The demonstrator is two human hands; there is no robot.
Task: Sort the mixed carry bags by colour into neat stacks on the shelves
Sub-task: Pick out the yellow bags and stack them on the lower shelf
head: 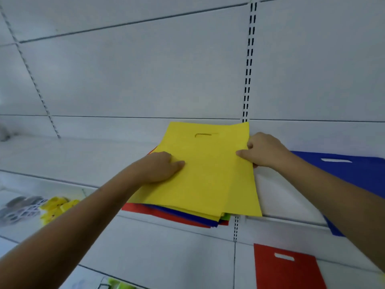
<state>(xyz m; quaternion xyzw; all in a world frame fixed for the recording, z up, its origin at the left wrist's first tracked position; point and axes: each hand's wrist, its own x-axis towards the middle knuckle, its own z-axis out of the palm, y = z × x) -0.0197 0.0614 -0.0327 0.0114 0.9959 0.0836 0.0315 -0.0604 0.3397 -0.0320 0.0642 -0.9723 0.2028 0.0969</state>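
The yellow bag (208, 174) lies on top of a mixed pile (183, 217) of red, blue and green bags on the white shelf (83, 159). The left hand (160, 166) rests on its left part, fingers curled and thumb flat on the bag. The right hand (264, 150) pinches its right edge between thumb and fingers. The pile's near edge overhangs the shelf front. A blue bag (354, 174) lies just right of the right hand. A red bag (287, 268) lies on the shelf below. Bare shelf opens to the left.
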